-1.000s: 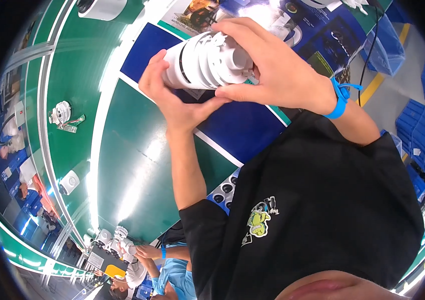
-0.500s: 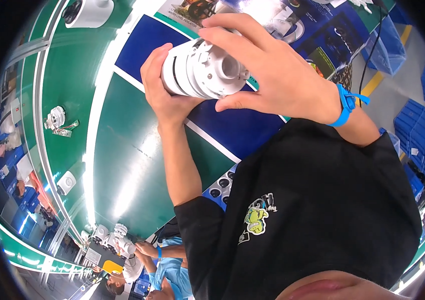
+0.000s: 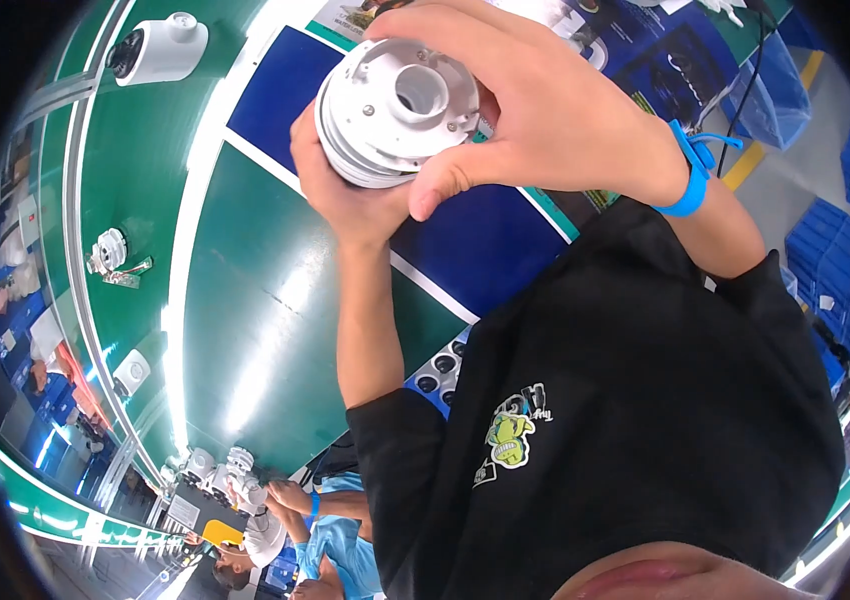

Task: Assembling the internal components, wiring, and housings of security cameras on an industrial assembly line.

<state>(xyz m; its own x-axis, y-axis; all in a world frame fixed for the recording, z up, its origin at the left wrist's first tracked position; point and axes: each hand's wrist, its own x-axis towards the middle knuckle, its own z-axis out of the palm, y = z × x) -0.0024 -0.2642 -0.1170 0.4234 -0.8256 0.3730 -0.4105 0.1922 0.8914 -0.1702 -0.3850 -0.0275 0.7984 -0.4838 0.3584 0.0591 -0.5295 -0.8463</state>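
Both my hands are around a round white plastic housing [image 3: 373,112], likely part of a security camera. Its end faces up, with a hollow raised collar and small screws. My left hand [image 3: 350,205] grips it from below and the left, its palm under the rim. On the other side, my right hand [image 3: 545,115] curves over the top and right edge, thumb near the lower rim. The right fingertips are partly hidden behind the housing. A blue strap [image 3: 687,175] circles my right wrist. Under the housing lies a dark blue mat [image 3: 475,250].
A green bench [image 3: 255,300] runs leftward to a belt holding a white bullet camera [image 3: 170,50], an opened white part with a circuit board [image 3: 110,252] and a small white unit [image 3: 132,372]. Black domes [image 3: 435,375] sit by my left elbow. Co-workers [image 3: 335,530] stand lower left; blue crates [image 3: 835,260] are at right.
The housing has tipped so its collared end faces up more, and it has shifted left. My right hand has moved left with it. The bullet camera at upper left appears lower in view.
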